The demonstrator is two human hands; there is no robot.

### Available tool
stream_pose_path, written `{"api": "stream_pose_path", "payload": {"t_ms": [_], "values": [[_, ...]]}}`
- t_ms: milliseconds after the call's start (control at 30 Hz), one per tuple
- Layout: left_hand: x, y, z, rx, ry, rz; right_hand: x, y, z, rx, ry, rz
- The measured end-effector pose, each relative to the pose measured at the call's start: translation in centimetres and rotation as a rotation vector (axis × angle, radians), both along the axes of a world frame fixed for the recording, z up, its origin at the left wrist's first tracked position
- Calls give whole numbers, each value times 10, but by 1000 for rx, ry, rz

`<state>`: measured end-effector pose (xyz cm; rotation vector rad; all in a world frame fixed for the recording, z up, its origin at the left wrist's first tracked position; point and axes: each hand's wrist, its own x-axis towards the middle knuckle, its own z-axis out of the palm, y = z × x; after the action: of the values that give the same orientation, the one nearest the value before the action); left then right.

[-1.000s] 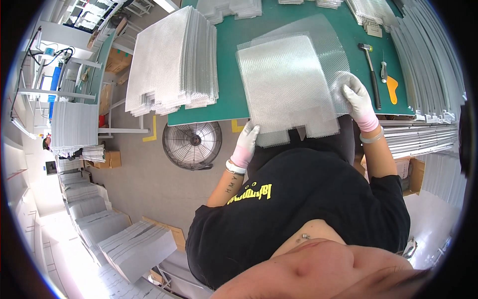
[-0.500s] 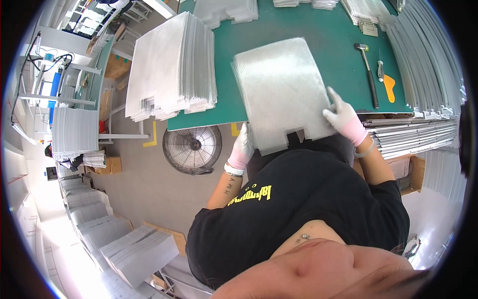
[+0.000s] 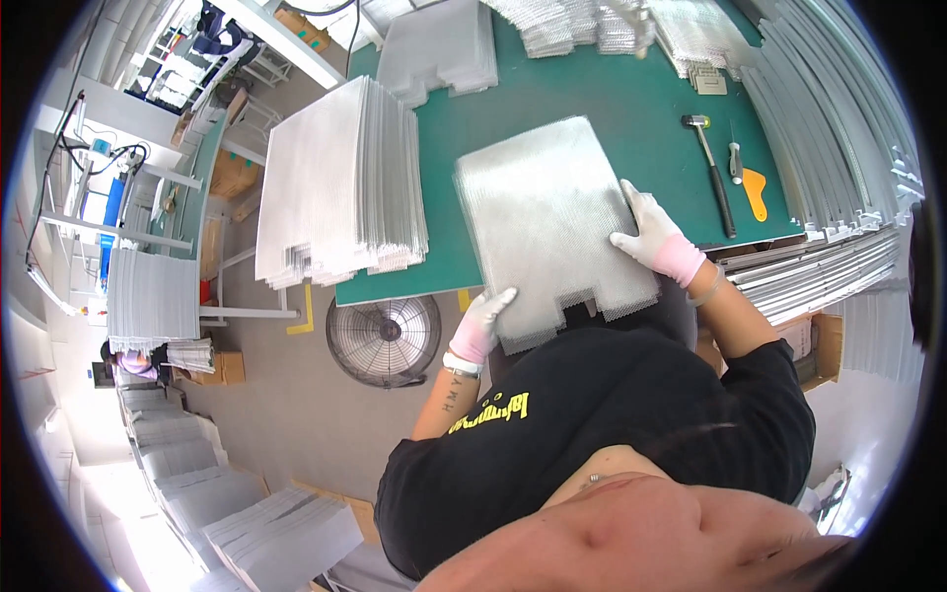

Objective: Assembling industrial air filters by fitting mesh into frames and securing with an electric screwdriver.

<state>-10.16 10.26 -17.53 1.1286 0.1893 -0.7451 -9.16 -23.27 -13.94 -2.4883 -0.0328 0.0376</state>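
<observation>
Closest in, the left hand (image 3: 481,324), in a white glove with a pink cuff, grips the near left corner of a stack of silvery mesh sheets (image 3: 550,222), fingers curled around the lower edge. The right hand (image 3: 653,240), gloved the same way, lies flat with fingers spread on the stack's right side, pressing down near its edge. The stack rests on the green worktop (image 3: 612,104), its near end with notched corners jutting past the worktop's front edge toward the person's black shirt.

Below the worktop's edge, on the grey floor, stands a round fan (image 3: 385,338) with a wire guard, just left of the left hand.

Left of the held stack, well apart from it, a tall pile of similar sheets (image 3: 335,183) sits on the worktop's left corner and overhangs it. To the right of the right hand lie a hammer (image 3: 712,176) with a dark handle and, just beside it, an orange scraper (image 3: 754,191). Long metal strips (image 3: 838,128) are banked along the worktop's right side.

Farther off, another pile of sheets (image 3: 439,47) and a heap of smaller mesh pieces (image 3: 582,25) occupy the far end of the worktop.
</observation>
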Motion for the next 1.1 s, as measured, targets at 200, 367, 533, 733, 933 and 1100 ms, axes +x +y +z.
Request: {"api": "stream_pose_path", "payload": {"t_ms": [200,367,533,733,933,1100], "values": [[3,-6,26,49,-278,29,68,-33,52,-309,-424,65],[14,4,28,152,-406,48,188,11,144,-449,-897,177],[23,14,39,115,-423,115,311,62,151,-693,-420,-53],[26,16,63,242,-454,57,394,59,147,-757,193,-140],[35,33,69,227,-411,99,396,54,164,-468,-311,-200],[52,30,99,219,-498,94,396,28,145,-600,109,43]]}}
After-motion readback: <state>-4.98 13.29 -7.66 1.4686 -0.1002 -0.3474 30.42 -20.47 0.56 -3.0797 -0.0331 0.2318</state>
